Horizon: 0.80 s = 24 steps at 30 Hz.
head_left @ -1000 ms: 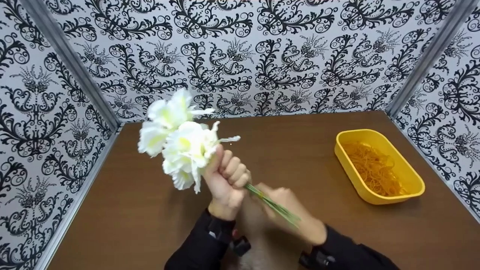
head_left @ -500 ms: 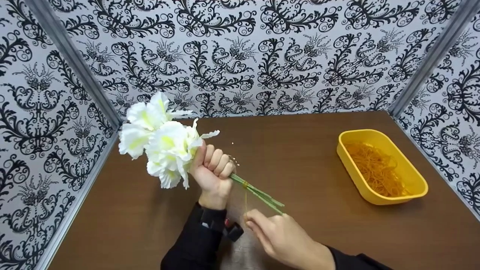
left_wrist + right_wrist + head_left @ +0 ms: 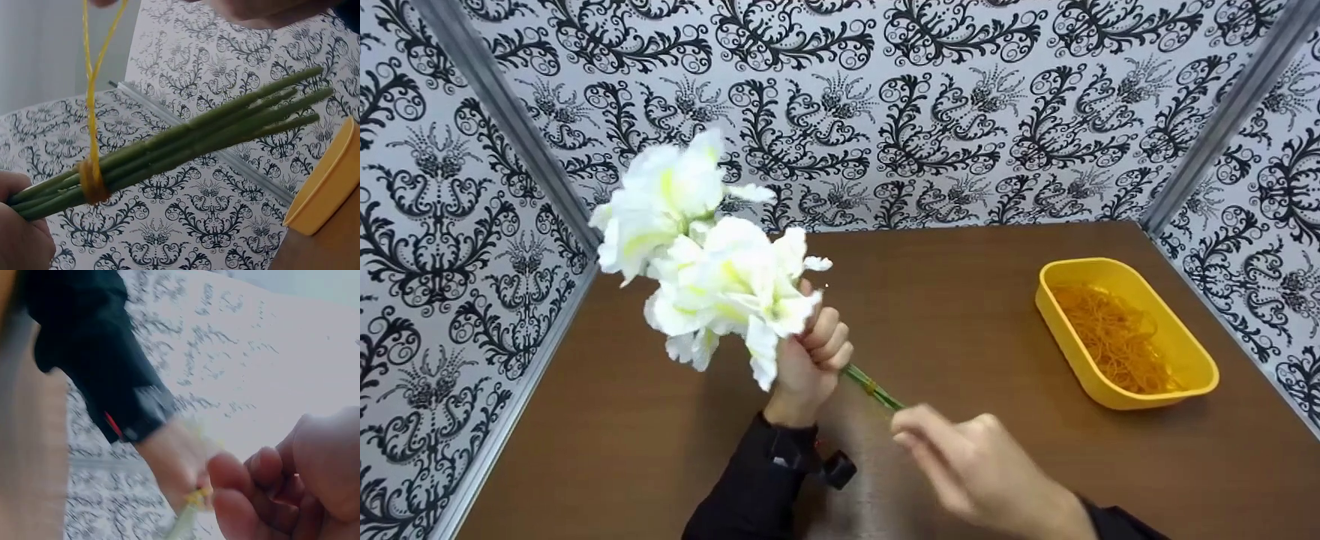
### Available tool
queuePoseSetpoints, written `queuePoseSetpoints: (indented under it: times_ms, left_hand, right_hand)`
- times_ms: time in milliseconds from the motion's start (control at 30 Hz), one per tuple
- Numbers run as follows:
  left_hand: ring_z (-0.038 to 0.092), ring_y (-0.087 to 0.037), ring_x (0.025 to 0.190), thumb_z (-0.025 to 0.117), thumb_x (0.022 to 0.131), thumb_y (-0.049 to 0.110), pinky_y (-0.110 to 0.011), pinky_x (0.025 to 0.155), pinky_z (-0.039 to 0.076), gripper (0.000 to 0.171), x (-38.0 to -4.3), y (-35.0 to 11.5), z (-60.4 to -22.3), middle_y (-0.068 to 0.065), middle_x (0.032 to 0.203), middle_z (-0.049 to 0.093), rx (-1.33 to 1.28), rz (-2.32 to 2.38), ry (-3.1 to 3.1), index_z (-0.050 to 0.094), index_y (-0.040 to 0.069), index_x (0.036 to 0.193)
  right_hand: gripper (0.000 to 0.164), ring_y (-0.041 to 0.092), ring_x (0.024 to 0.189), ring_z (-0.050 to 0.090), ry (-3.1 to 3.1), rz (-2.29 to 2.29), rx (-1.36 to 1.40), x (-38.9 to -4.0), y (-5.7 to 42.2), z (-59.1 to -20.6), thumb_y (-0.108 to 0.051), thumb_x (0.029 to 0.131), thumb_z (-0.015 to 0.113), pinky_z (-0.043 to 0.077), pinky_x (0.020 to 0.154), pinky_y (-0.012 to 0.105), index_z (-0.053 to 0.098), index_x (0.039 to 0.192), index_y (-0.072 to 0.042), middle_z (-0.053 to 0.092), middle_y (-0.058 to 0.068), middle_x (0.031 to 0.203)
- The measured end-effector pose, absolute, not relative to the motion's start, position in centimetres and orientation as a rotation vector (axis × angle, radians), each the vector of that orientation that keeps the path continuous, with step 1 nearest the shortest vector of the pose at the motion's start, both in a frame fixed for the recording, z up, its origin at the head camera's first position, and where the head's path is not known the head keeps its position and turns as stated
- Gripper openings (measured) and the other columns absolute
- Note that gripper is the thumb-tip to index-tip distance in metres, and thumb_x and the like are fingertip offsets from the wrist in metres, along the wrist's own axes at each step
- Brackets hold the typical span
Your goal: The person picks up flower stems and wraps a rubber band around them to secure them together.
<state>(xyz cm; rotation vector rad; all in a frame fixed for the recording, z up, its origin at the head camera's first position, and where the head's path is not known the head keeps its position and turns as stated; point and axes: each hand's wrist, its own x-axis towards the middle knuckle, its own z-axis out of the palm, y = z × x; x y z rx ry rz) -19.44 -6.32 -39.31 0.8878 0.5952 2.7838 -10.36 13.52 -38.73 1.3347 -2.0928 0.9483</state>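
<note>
A bunch of white artificial flowers (image 3: pixel 727 277) with yellow-tinged petals leans toward the upper left in the head view. My left hand (image 3: pixel 808 367) grips its green stems (image 3: pixel 185 140) just below the blossoms, fingers wrapped round them. A yellow rubber band (image 3: pixel 94 183) circles the stems a short way beyond that fist. From there its free loop stretches up to the right hand's fingertips at the top of the left wrist view. My right hand (image 3: pixel 990 465) pinches this loop near the stem ends, which it covers in the head view.
A yellow plastic tub (image 3: pixel 1069 345) holding many amber rubber bands (image 3: pixel 1110 337) stands at the right of the brown table (image 3: pixel 945 300). Patterned black-and-white panels (image 3: pixel 840 112) with metal posts enclose the back and sides.
The right hand first came away from the stems, drawing the band downward, and now sits farther right by the stem ends. The left hand has shifted slightly right and the blossoms have tilted.
</note>
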Motion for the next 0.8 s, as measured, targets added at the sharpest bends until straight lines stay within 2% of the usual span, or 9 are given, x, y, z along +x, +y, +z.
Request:
queuePoseSetpoints:
  times_ms: [100, 233, 333, 400, 533, 633, 700, 767, 800]
  left_hand:
    - [0.009, -0.006, 0.045, 0.05, 0.102, 0.05, -0.019, 0.041, 0.006, 0.059, -19.0, -6.2, -39.1, 0.006, 0.056, 0.014, 0.9, 2.713, 0.791, 0.019, 0.015, 0.066]
    - [0.008, -0.007, 0.046, 0.049, 0.102, 0.052, -0.021, 0.041, 0.005, 0.054, -18.7, -6.2, -38.9, 0.006, 0.055, 0.016, 0.882, 2.678, 0.878, 0.028, 0.018, 0.064]
    - [0.009, -0.007, 0.046, 0.049, 0.102, 0.052, -0.021, 0.042, 0.005, 0.042, -18.6, -6.2, -38.9, 0.006, 0.056, 0.018, 0.872, 2.692, 0.874, 0.044, 0.024, 0.071]
    - [0.009, -0.007, 0.047, 0.048, 0.102, 0.052, -0.021, 0.043, 0.005, 0.034, -18.6, -6.3, -38.8, 0.006, 0.057, 0.018, 0.884, 2.724, 0.851, 0.052, 0.026, 0.081]
    - [0.011, -0.006, 0.047, 0.045, 0.104, 0.05, -0.02, 0.042, 0.007, 0.03, -18.6, -6.8, -38.6, 0.006, 0.058, 0.019, 0.927, 2.806, 0.766, 0.056, 0.025, 0.091]
    - [0.011, -0.005, 0.046, 0.045, 0.105, 0.047, -0.018, 0.041, 0.008, 0.034, -18.7, -7.1, -38.4, 0.007, 0.057, 0.018, 0.904, 2.834, 0.698, 0.051, 0.022, 0.082]
    - [0.01, -0.005, 0.045, 0.048, 0.104, 0.046, -0.018, 0.04, 0.008, 0.044, -18.7, -7.2, -38.2, 0.007, 0.056, 0.016, 0.866, 2.833, 0.697, 0.041, 0.02, 0.07]
    - [0.01, -0.005, 0.045, 0.048, 0.103, 0.047, -0.018, 0.04, 0.007, 0.053, -18.8, -7.2, -38.2, 0.008, 0.055, 0.015, 0.824, 2.82, 0.728, 0.029, 0.019, 0.063]
    - [0.01, -0.005, 0.044, 0.05, 0.103, 0.047, -0.018, 0.04, 0.007, 0.054, -18.8, -7.2, -38.2, 0.008, 0.055, 0.015, 0.815, 2.818, 0.734, 0.028, 0.018, 0.062]
  right_hand:
    - [0.016, -0.01, 0.05, 0.046, -2.118, 1.155, 1.387, -10.7, 14.3, -37.7, 0.006, 0.097, 0.061, 0.036, 0.046, 0.003, 0.058, 0.105, -0.008, 0.052, -0.007, 0.066]
    - [0.027, -0.002, 0.043, 0.053, -2.169, 1.583, 1.571, -10.8, 15.0, -37.0, 0.02, 0.095, 0.049, 0.045, 0.041, 0.011, 0.052, 0.107, -0.004, 0.046, 0.002, 0.056]
    - [0.024, 0.004, 0.04, 0.054, -2.22, 1.811, 1.685, -10.6, 15.2, -37.2, 0.018, 0.099, 0.044, 0.047, 0.039, 0.015, 0.049, 0.11, -0.003, 0.048, 0.006, 0.053]
    - [0.021, 0.002, 0.041, 0.054, -2.255, 1.867, 1.742, -10.5, 15.1, -37.6, 0.014, 0.1, 0.046, 0.047, 0.038, 0.016, 0.05, 0.111, -0.003, 0.051, 0.006, 0.053]
    - [0.015, -0.003, 0.043, 0.05, -2.33, 1.85, 1.786, -10.5, 14.7, -38.5, 0.005, 0.103, 0.05, 0.045, 0.038, 0.015, 0.053, 0.11, -0.008, 0.052, 0.002, 0.054]
    - [0.012, -0.004, 0.045, 0.05, -2.353, 1.746, 1.731, -10.6, 14.3, -38.8, 0.001, 0.104, 0.053, 0.044, 0.039, 0.014, 0.056, 0.107, -0.01, 0.052, -0.001, 0.055]
    - [0.012, -0.005, 0.046, 0.054, -2.318, 1.637, 1.638, -10.8, 13.9, -38.9, 0.002, 0.101, 0.057, 0.044, 0.04, 0.012, 0.059, 0.104, -0.01, 0.054, -0.002, 0.059]
    - [0.015, -0.004, 0.049, 0.057, -2.246, 1.599, 1.556, -11.0, 13.7, -38.7, 0.006, 0.098, 0.061, 0.044, 0.04, 0.011, 0.062, 0.101, -0.009, 0.057, 0.0, 0.066]
    - [0.018, -0.002, 0.049, 0.058, -2.205, 1.595, 1.527, -11.1, 13.6, -38.6, 0.008, 0.096, 0.062, 0.044, 0.04, 0.011, 0.063, 0.1, -0.009, 0.058, 0.001, 0.069]
